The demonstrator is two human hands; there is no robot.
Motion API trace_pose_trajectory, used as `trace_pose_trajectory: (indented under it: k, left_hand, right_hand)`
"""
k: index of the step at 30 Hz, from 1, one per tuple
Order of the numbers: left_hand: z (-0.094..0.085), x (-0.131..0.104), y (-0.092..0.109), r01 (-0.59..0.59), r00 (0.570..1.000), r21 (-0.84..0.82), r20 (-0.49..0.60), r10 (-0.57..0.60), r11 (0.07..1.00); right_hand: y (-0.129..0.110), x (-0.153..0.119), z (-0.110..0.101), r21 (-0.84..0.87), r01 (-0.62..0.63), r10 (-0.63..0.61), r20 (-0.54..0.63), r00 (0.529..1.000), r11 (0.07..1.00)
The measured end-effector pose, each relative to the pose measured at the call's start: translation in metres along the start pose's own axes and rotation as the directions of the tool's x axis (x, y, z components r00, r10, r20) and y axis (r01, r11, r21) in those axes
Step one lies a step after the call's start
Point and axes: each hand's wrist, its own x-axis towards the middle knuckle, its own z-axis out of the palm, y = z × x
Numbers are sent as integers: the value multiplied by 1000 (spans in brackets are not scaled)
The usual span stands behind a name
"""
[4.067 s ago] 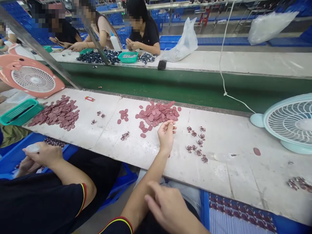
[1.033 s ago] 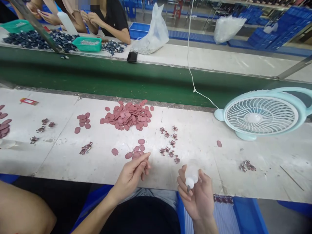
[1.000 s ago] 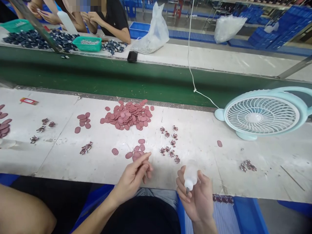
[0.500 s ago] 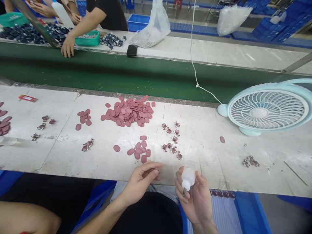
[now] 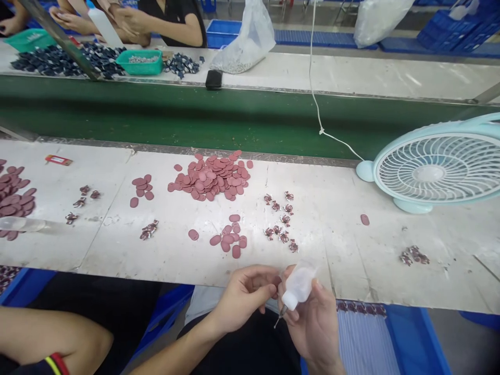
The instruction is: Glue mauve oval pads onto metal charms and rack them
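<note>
My right hand [image 5: 314,323] is wrapped around a small translucent squeeze bottle [image 5: 299,286], tilted with its thin metal tip pointing down and to the left. Close beside that tip, my left hand [image 5: 248,297] has its fingers pinched together; what they hold, if anything, I cannot make out. Just beyond my hands on the worktable lie several small metallic, dark-red claw-like pieces [image 5: 284,237]. A loose group of flat reddish oval pieces [image 5: 228,239] lies to their left, with a larger pile of the same ovals [image 5: 213,177] behind.
A light-blue fan [image 5: 429,174] stands at the right, its white cord [image 5: 314,94] running upward. Behind the worktable [image 5: 332,192] runs a green belt [image 5: 175,117]. Across it, people sit by dark pieces [image 5: 70,60] and a green basket [image 5: 140,62]. A neighbour's arm [image 5: 54,333] is at lower left.
My left hand has moved right, up to the bottle's tip, and its fingers have closed. The bottle has tilted further left. Across the belt, a person's reaching arm has drawn back.
</note>
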Motion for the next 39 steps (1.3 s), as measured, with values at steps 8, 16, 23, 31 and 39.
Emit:
trace_pose_trajectory:
  k: [8, 16, 23, 31, 39]
  left_hand:
    - [-5, 1, -2, 81, 996, -120, 35, -77, 990]
    - [-9, 3, -4, 138, 979, -180, 177, -106, 974]
    - [-9, -3, -5, 154, 988, -351, 78, -135, 924]
    - [-9, -9, -5, 221, 975, -499, 91, -203, 838]
    - [-8, -13, -2, 220, 975, -497, 95, -200, 839]
  right_hand:
    - [-5, -6, 0, -59, -80, 85, 86, 993, 995]
    - [-14, -4, 4, 20, -191, 183, 200, 963, 981]
    - [-30, -4, 0, 24, 16, -19, 131, 991, 1000]
    - [-23, -10, 16, -515, 466, -582, -78, 810, 719]
    - [0, 0, 13, -525, 694, -793, 56, 607, 494]
